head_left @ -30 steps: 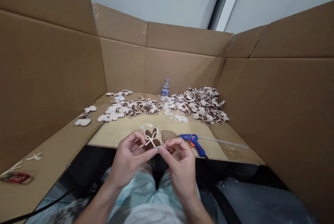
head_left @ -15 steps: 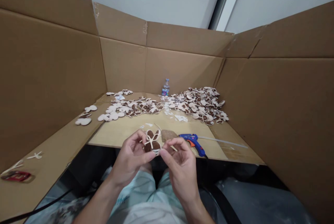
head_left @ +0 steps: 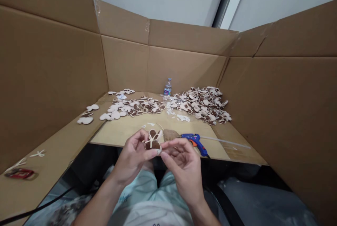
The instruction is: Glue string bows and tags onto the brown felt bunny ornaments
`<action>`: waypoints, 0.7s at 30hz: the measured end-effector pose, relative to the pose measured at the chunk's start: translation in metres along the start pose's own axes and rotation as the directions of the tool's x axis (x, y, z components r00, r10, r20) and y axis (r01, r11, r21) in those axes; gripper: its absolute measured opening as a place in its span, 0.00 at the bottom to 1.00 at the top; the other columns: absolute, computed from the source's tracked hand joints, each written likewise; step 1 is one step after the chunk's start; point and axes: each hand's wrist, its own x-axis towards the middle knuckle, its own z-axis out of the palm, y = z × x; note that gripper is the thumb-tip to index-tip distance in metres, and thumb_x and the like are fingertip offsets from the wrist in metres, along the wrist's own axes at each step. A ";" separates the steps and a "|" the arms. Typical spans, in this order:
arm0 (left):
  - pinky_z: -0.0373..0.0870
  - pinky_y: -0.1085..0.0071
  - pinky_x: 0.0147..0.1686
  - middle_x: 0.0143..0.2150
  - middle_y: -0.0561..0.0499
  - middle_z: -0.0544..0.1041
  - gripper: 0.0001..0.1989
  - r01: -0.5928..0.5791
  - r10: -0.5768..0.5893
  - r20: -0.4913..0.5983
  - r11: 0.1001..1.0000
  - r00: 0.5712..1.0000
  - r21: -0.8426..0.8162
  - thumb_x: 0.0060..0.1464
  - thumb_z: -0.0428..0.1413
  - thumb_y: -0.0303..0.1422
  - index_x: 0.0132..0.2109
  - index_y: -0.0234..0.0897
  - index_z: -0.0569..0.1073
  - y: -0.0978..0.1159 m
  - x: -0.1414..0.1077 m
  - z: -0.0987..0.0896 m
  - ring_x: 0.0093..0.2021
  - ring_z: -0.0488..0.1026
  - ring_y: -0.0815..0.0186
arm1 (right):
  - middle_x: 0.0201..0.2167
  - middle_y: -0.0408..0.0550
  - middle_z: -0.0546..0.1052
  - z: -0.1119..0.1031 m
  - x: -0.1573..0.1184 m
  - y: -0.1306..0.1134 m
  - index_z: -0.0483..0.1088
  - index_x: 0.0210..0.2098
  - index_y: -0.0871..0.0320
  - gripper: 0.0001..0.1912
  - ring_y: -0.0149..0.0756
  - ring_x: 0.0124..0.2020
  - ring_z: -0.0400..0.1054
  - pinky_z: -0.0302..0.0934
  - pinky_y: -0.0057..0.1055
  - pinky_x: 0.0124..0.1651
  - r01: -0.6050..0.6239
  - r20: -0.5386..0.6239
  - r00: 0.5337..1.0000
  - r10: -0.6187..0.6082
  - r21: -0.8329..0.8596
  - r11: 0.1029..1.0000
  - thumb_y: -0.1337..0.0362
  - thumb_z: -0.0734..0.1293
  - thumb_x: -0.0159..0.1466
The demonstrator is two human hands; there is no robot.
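A brown felt piece with a cream bow and cream edging (head_left: pixel 153 141) is held up over the table's front edge. My left hand (head_left: pixel 135 152) grips its left and lower side between thumb and fingers. The thumb and fingertips of my right hand (head_left: pixel 181 157) pinch its lower right edge, by a small whitish patch. Just behind my right hand lies a brown block (head_left: pixel 170 135), touching the nozzle of a blue glue gun (head_left: pixel 196 141) with an orange trigger. A clear glue stick (head_left: pixel 226 142) extends from the gun to the right.
Piles of brown and white felt pieces lie at the back right (head_left: pixel 205 103) and back centre-left (head_left: pixel 134 107). A plastic bottle (head_left: pixel 167 88) stands between them. Paper scraps (head_left: pixel 183 117) lie in front. At the left are a red tool (head_left: pixel 19 173) and a loose bow (head_left: pixel 38 153). Cardboard walls (head_left: pixel 184 36) surround the table.
The felt piece has tilted in my fingers, so its whitish patch faces me less. My right fingers have moved in along its right edge. The view has shifted slightly.
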 end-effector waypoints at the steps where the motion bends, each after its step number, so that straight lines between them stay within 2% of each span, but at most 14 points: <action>1: 0.65 0.79 0.31 0.28 0.58 0.69 0.17 -0.005 0.006 -0.008 1.000 1.000 0.013 0.41 0.67 0.23 0.30 0.36 0.64 -0.001 0.000 0.000 0.30 0.65 0.74 | 0.36 0.45 0.79 -0.001 0.001 0.001 0.70 0.38 0.55 0.10 0.31 0.36 0.74 0.68 0.26 0.41 -0.009 -0.009 1.000 0.009 -0.008 1.000 0.67 0.73 0.58; 6: 0.65 0.78 0.32 0.28 0.58 0.69 0.17 0.009 -0.007 -0.030 0.998 1.000 0.069 0.41 0.67 0.23 0.30 0.36 0.65 -0.002 0.001 -0.001 0.30 0.65 0.74 | 0.33 0.43 0.78 -0.005 0.007 0.006 0.69 0.36 0.56 0.12 0.30 0.34 0.74 0.68 0.26 0.39 -0.028 -0.065 0.997 0.027 -0.015 1.000 0.66 0.75 0.55; 11: 0.65 0.78 0.32 0.28 0.57 0.71 0.15 0.025 -0.020 -0.055 0.995 0.998 0.095 0.44 0.67 0.26 0.29 0.35 0.65 -0.003 0.002 -0.003 0.30 0.67 0.74 | 0.33 0.43 0.78 -0.010 0.012 0.009 0.69 0.36 0.55 0.13 0.30 0.34 0.74 0.68 0.26 0.40 -0.087 -0.052 0.995 0.089 0.049 0.995 0.66 0.75 0.54; 13: 0.65 0.77 0.32 0.29 0.56 0.72 0.15 0.027 -0.020 -0.064 0.995 0.998 0.100 0.45 0.66 0.27 0.29 0.36 0.65 -0.004 0.002 -0.005 0.31 0.68 0.73 | 0.33 0.43 0.79 -0.012 0.015 0.010 0.71 0.39 0.56 0.17 0.31 0.32 0.74 0.69 0.27 0.38 -0.163 -0.019 0.986 0.165 0.061 0.985 0.64 0.76 0.52; 15: 0.66 0.77 0.32 0.29 0.56 0.72 0.15 0.021 -0.011 -0.078 0.992 0.997 0.127 0.45 0.66 0.26 0.29 0.36 0.65 -0.005 0.003 -0.008 0.31 0.68 0.73 | 0.31 0.43 0.78 -0.012 0.017 0.011 0.73 0.39 0.57 0.18 0.30 0.28 0.73 0.68 0.27 0.34 -0.274 0.065 0.960 0.271 0.037 0.961 0.64 0.77 0.50; 17: 0.65 0.78 0.32 0.28 0.57 0.71 0.15 0.014 0.002 -0.093 0.985 0.996 0.173 0.44 0.67 0.26 0.29 0.36 0.65 -0.005 0.003 -0.009 0.30 0.68 0.74 | 0.26 0.42 0.77 -0.013 0.019 0.011 0.76 0.34 0.59 0.13 0.28 0.23 0.70 0.65 0.25 0.30 -0.335 0.156 0.929 0.335 -0.022 0.942 0.63 0.77 0.50; 19: 0.65 0.79 0.31 0.28 0.58 0.71 0.16 0.010 0.014 -0.112 0.976 0.994 0.216 0.43 0.67 0.26 0.28 0.36 0.65 -0.004 0.003 -0.010 0.30 0.67 0.74 | 0.21 0.41 0.75 -0.014 0.020 0.012 0.78 0.28 0.60 0.07 0.26 0.21 0.66 0.61 0.23 0.27 -0.317 0.187 0.925 0.330 -0.096 0.944 0.62 0.75 0.53; 21: 0.65 0.79 0.30 0.27 0.58 0.71 0.16 0.004 0.028 -0.129 0.971 0.991 0.240 0.43 0.68 0.26 0.28 0.36 0.65 -0.003 0.004 -0.011 0.29 0.68 0.74 | 0.19 0.41 0.74 -0.016 0.020 0.011 0.79 0.26 0.59 0.07 0.26 0.20 0.63 0.59 0.24 0.26 -0.265 0.183 0.939 0.292 -0.158 0.951 0.61 0.73 0.55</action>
